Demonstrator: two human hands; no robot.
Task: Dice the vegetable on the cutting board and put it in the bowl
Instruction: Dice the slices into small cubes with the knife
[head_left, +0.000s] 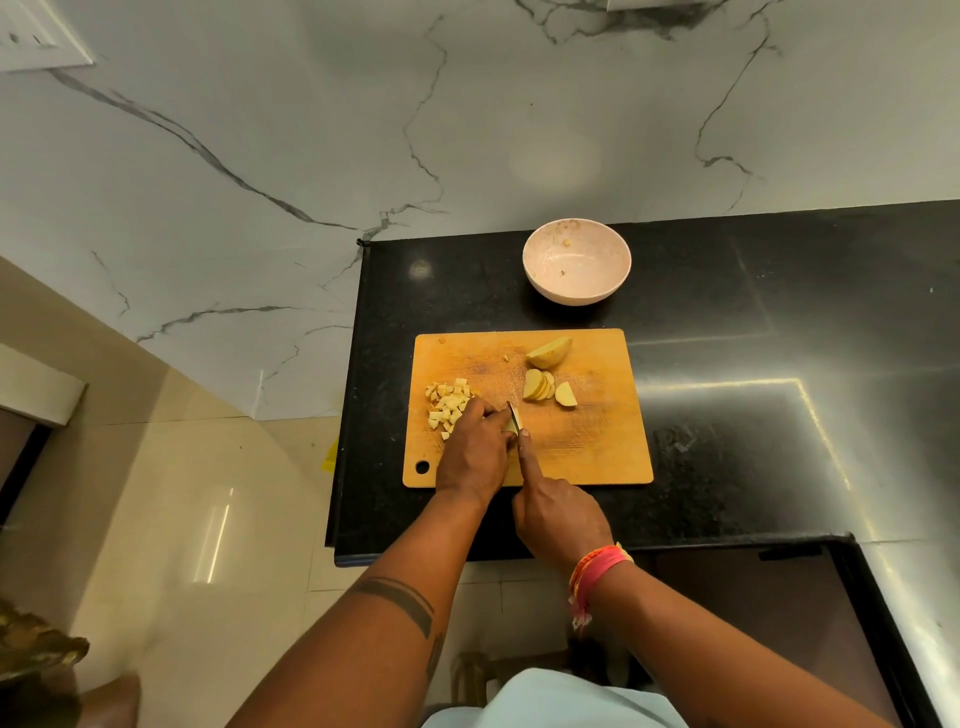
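We work at a rectangular wooden cutting board (582, 447) lying on the black polished stone table (727, 322) in the centre of the frame. The left hand (475, 452) curls its fingers over a small pale piece of the vegetable (511, 425), pinning it to the board. The right hand (558, 514) grips a knife whose handle is hidden in the palm, with the index finger laid along the spine; the narrow blade (513, 413) stands just beside the left fingertips.

A heap of pale yellow diced cubes (447, 405) lies at the left of the board, touching the left hand. A fan of thin half-round slices (539, 385), a single small wedge (565, 395) and a larger uncut wedge (548, 352) lie in the upper middle of the board. The round pale pink bowl (576, 260) stands on the table above the board, apart from it, holding only a few crumbs.

We judge the task roughly half done: dicing continues and no transfer has been made.

Hazards from here:
- The blade runs close to the left fingertips; a slip on the small piece could cut them.
- The cube heap sits near the left edge; a sweep of the hand could push cubes off the board.
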